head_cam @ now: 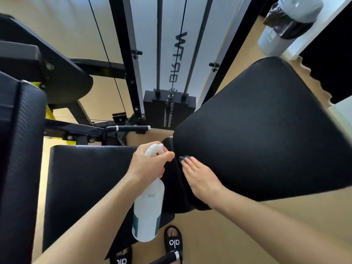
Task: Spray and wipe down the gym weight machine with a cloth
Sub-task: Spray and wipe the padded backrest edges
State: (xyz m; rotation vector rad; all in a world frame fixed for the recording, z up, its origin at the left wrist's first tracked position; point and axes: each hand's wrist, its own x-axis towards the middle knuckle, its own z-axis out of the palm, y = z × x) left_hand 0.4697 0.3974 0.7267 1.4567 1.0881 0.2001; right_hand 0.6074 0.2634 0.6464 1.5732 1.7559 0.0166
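Wiping the black textured back pad (266, 130) of the weight machine, at right, tilted over the tan floor.

Left hand (148, 162) gripping the white spray bottle (148, 206) by its neck, finger at the trigger; right hand (200, 178) lying flat, fingers straight, pressing a dark cloth (184, 158) against the pad's lower edge. Seat pad (85, 178) lying left, weight stack (169, 109) standing behind.

— Where's your left hand (147, 164)?
— Curled round the spray bottle (148, 206) neck, index finger hooked at the trigger.
— And your right hand (200, 178)?
— Flat, fingers straight, pressing a dark cloth (184, 158).
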